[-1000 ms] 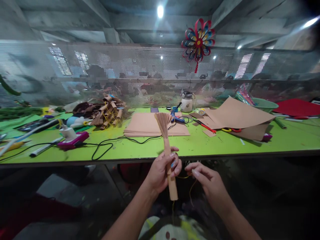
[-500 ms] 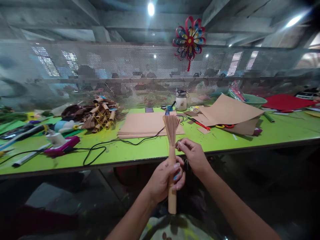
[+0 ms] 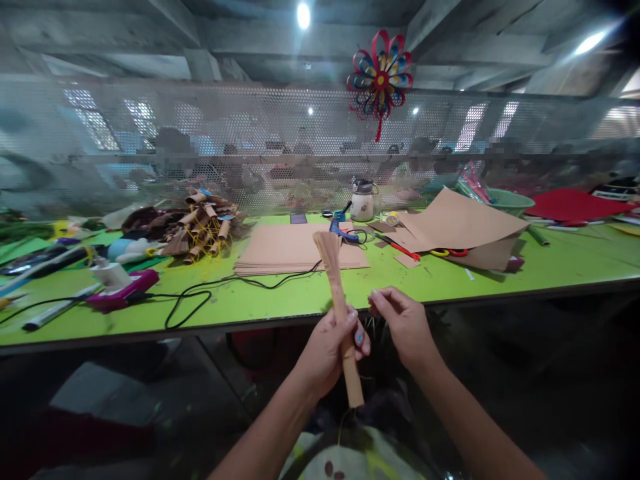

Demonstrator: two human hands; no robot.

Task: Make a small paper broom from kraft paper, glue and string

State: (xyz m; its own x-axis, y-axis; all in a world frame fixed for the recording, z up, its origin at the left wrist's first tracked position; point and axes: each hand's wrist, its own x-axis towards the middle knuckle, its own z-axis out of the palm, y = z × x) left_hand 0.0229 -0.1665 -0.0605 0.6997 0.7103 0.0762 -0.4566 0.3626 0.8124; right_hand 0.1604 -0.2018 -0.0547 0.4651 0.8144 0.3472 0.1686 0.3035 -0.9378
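A rolled brown paper tube with a pleated, fanned top [image 3: 336,287] is in my left hand [image 3: 337,343], whose fingers wrap round its lower half. The tube tilts, its fan leaning up to the left. My right hand [image 3: 404,323] hovers just right of the tube, apart from it, thumb and forefinger pressed together; whatever they pinch is too small to make out. A thin yellow thread [image 3: 342,427] hangs below the tube's lower end. Behind the fan lie a stack of brown paper sheets [image 3: 280,247] and a blue glue gun [image 3: 345,231].
On the green table [image 3: 250,307], a heap of similar paper rolls with yellow threads [image 3: 207,227] lies left. A pink power strip [image 3: 123,291] and black cord [image 3: 187,303] are nearer. Large brown sheets [image 3: 455,220], red-handled scissors [image 3: 406,251] and a jar [image 3: 362,203] stand to the right and behind.
The paper tube has tipped from upright so its fan leans left, uncovering the glue gun. My right hand has moved right and slightly down, away from the tube.
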